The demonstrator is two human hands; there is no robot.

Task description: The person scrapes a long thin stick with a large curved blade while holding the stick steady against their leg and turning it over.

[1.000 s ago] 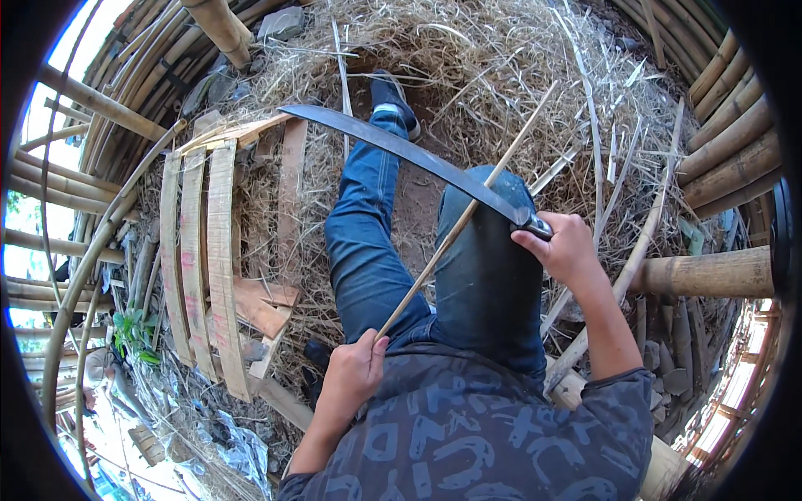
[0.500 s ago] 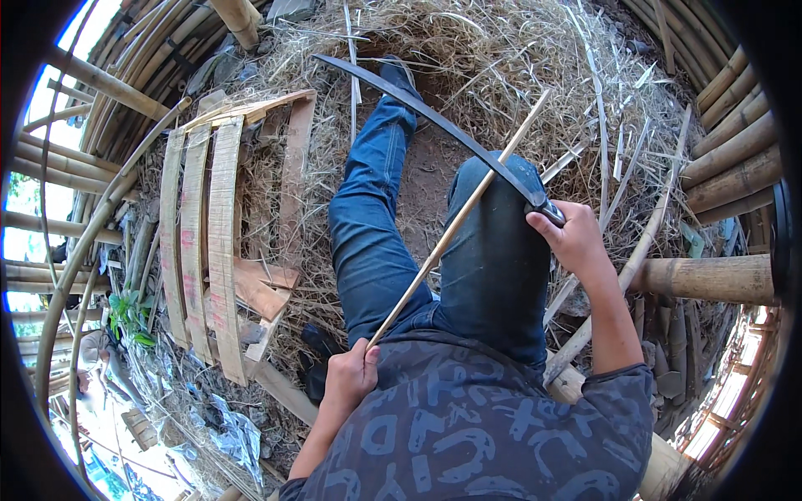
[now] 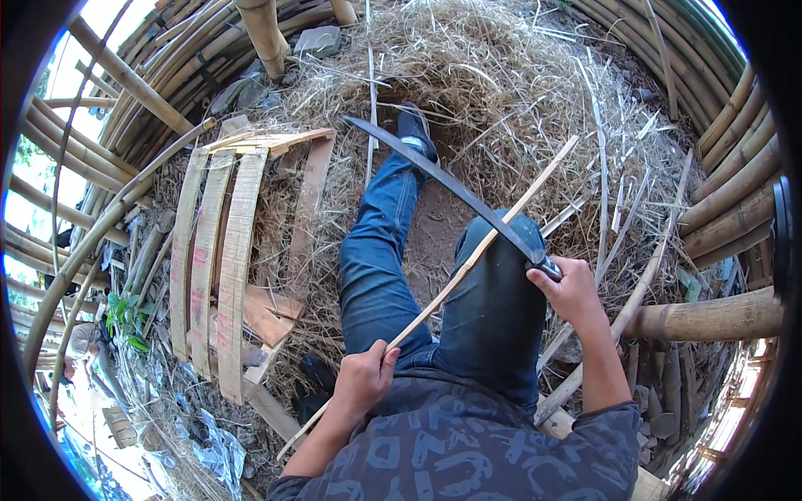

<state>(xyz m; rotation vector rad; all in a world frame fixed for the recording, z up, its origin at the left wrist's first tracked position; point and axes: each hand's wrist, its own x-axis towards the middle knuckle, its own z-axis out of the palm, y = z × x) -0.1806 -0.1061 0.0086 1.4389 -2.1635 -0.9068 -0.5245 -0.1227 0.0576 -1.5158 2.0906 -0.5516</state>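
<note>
A long, pale bamboo strip (image 3: 439, 301) slants across my lap, from beside my left forearm up past my right knee. Near its lower part my left hand (image 3: 365, 380) is closed around it, thumb on top. My right hand (image 3: 571, 290) grips the dark handle of a long, slightly curved machete (image 3: 458, 189) beside the right knee. Its blade points to the far left and crosses the strip over that knee (image 3: 522, 234). Whether the edge touches the strip or only overlaps it in view, I cannot tell.
A slatted wooden crate (image 3: 236, 275) lies at my left. Dry straw and shavings (image 3: 468, 67) cover the ground ahead. A thick bamboo pole (image 3: 710, 316) juts in from the right, near a long thin branch (image 3: 639, 296). Bamboo fencing (image 3: 739, 196) surrounds the spot.
The view has shifted, so the scene sits lower. More of the strip now shows behind my left hand, and its far end reaches less far ahead. My right hand keeps hold of the machete.
</note>
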